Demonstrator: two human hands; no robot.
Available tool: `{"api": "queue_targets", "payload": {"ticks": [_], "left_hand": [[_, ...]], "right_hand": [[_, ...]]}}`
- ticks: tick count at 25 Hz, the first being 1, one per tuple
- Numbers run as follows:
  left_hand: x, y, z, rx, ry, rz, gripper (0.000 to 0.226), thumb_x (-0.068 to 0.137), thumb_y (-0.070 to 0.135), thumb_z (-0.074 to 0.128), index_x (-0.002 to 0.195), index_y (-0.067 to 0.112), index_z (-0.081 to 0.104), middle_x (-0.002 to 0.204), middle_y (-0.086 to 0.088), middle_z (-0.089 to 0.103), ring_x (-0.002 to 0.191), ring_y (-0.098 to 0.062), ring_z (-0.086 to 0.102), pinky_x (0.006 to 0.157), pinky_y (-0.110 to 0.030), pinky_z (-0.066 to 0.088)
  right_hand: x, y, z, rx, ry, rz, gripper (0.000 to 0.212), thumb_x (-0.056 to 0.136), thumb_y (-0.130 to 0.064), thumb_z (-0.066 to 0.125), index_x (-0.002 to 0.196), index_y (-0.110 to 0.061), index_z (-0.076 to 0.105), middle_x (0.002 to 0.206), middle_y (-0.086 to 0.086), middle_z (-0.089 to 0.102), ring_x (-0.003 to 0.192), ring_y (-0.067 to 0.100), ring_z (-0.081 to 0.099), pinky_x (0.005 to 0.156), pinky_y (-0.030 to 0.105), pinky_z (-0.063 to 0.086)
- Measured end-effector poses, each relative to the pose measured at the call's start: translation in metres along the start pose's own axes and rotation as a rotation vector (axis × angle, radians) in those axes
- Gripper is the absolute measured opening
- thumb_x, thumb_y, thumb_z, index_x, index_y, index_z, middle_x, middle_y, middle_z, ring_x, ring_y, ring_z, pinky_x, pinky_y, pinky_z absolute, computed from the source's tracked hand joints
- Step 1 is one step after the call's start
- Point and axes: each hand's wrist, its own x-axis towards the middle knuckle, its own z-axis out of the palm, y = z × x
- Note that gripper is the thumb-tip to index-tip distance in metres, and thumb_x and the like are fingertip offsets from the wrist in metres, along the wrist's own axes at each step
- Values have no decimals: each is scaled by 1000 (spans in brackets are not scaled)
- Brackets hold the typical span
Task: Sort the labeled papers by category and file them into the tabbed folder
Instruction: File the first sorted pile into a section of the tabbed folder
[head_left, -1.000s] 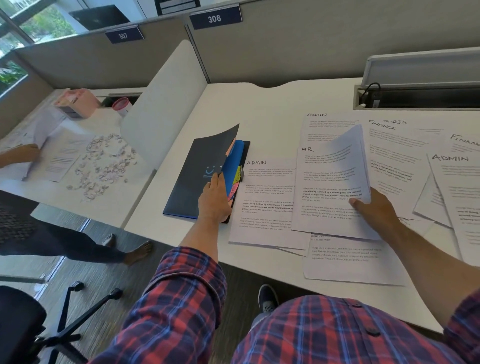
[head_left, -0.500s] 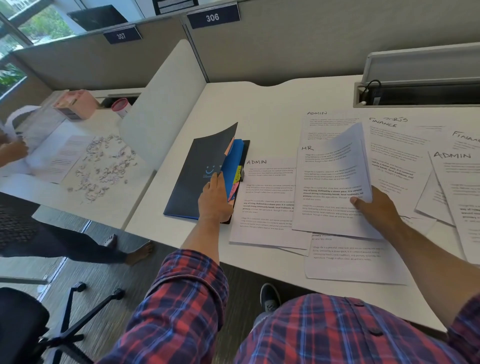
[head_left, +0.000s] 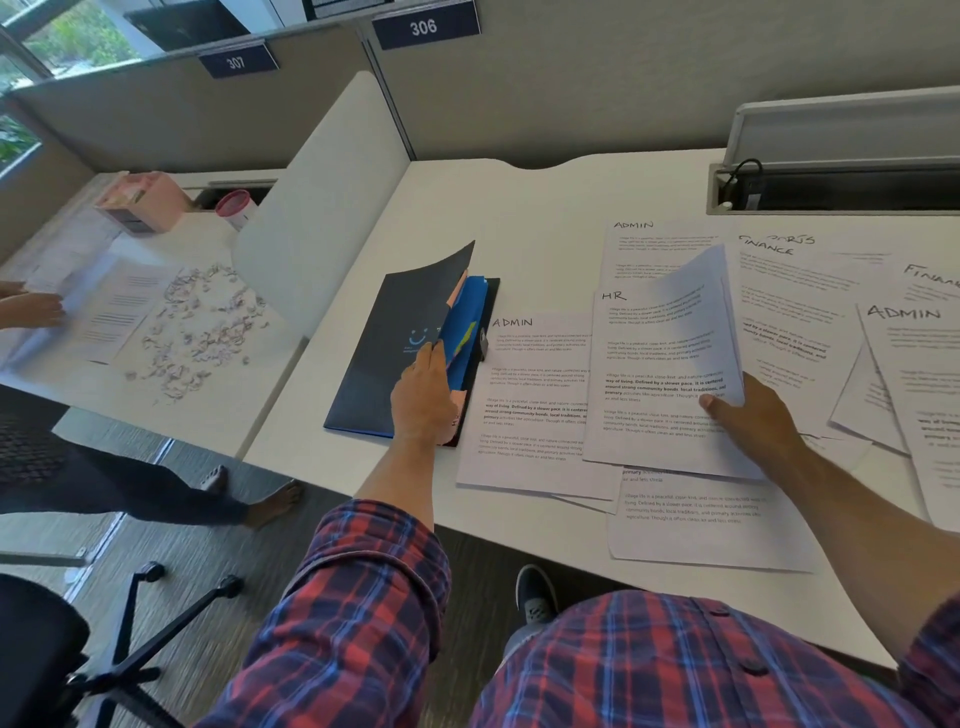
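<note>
Left hand (head_left: 422, 400) lifts folder (head_left: 400, 343) cover; right hand (head_left: 753, 415) pinches HR sheets (head_left: 665, 364).

At the left edge of the frame, the neighbour's hand (head_left: 36, 310) has slid from the desk edge in over the printed sheet (head_left: 111, 312); the large paper it lifted half a second ago now lies lower; at centre right, the HR sheets (head_left: 670, 364) pinched by the right hand (head_left: 753, 421) have curled slightly higher.

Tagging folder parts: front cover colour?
Dark navy, almost black, with a small light-blue smiley mark; the folder cover shows in the head view.
</note>
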Motion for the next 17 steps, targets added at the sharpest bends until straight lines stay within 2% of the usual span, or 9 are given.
{"api": "queue_targets", "payload": {"ticks": [4, 8, 11, 13, 15, 17], "left_hand": [[10, -10, -17, -67, 66, 13, 70, 87, 8, 69, 147, 16, 34, 145, -3, 47, 105, -30, 64, 77, -43, 59], [17, -13, -32, -120, 125, 9, 69, 87, -1, 61, 147, 18, 35, 146, -1, 48, 111, -30, 64, 77, -41, 58], [21, -15, -41, -144, 154, 16, 66, 88, 2, 60, 147, 20, 37, 143, -1, 53, 115, -27, 63, 77, -37, 56], [23, -15, -45, -173, 173, 22, 66, 87, 3, 59, 146, 24, 39, 136, -1, 58, 112, -26, 63, 72, -32, 50], [25, -14, -50, -209, 189, 24, 68, 85, 1, 54, 146, 28, 39, 132, 0, 61, 109, -26, 63, 68, -30, 44], [26, -14, -53, -235, 187, 33, 73, 83, -1, 49, 146, 33, 37, 133, 2, 60, 109, -26, 62, 68, -31, 42]], "right_hand": [[1, 0, 1, 5, 7, 4, 45, 96, -27, 66, 138, -15, 54, 130, 9, 63, 113, 27, 58, 99, 38, 44], [3, -3, 3, 16, 27, 42, 46, 95, -27, 67, 137, -14, 55, 130, 10, 63, 116, 31, 59, 100, 41, 45], [5, -12, 2, 12, 36, 33, 44, 95, -28, 66, 135, -12, 57, 127, 9, 64, 110, 28, 60, 97, 40, 47], [7, -24, -1, 35, 41, -13, 41, 95, -29, 66, 133, -13, 59, 120, 6, 65, 101, 22, 61, 91, 37, 49], [8, -45, -3, 108, 51, -61, 32, 94, -31, 66, 124, -20, 64, 109, 1, 68, 89, 12, 64, 76, 29, 51], [8, -69, -1, 224, 62, -100, 21, 93, -30, 68, 114, -25, 66, 98, -7, 70, 85, 5, 64, 66, 22, 48]]}}
